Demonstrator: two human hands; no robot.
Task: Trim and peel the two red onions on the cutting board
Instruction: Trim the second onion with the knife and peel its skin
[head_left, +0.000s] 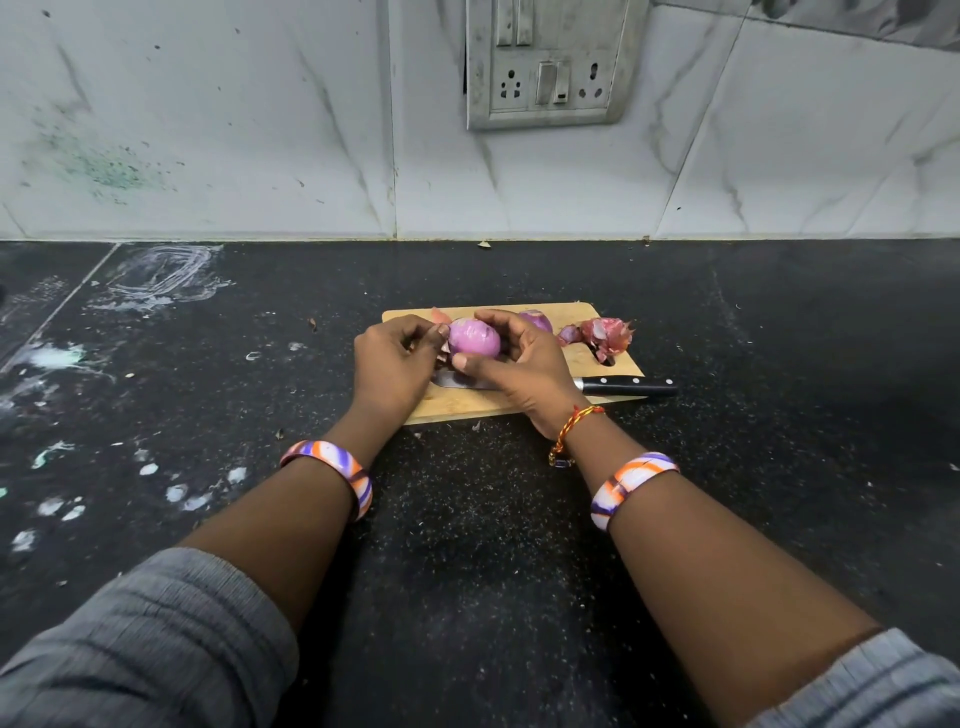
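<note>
Purple onion (474, 338) is gripped by right hand (524, 364), last skin pinched off by left hand (395, 358); second onion (537, 320) seems peeled.

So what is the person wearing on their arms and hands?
Both arms have grey ribbed sleeves pushed up: left sleeve, right sleeve. Each wrist wears a chunky bangle swirled in white, orange and purple: left bangle, right bangle. The right wrist also has a thin red and yellow thread. No rings show.
</note>
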